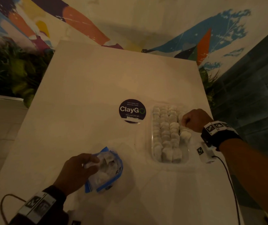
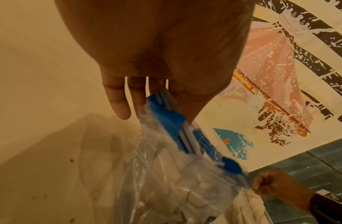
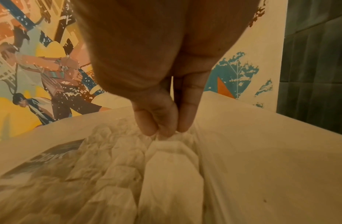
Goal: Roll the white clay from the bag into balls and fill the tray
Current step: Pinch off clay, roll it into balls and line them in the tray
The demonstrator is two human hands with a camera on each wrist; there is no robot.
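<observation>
A clear tray (image 1: 170, 161) at right centre holds several white clay balls (image 1: 165, 132) in rows. My right hand (image 1: 184, 123) hovers over its right column. In the right wrist view its fingertips (image 3: 182, 125) pinch the top of a clay ball (image 3: 170, 145) that sits among the others (image 3: 118, 166). A clear zip bag (image 1: 107, 172) with a blue rim lies near the front, with white clay inside. My left hand (image 1: 94, 163) holds it at the mouth. The left wrist view shows the left hand (image 2: 157, 106) with thumb and fingers on the bag's (image 2: 166, 174) blue zip edge.
A round dark ClayGo sticker (image 1: 132, 111) is stuck to the white table (image 1: 89, 82) left of the tray. A small white box (image 1: 206, 151) with a black cable (image 1: 227, 174) lies right of the tray, near the table's right edge. A painted wall stands behind.
</observation>
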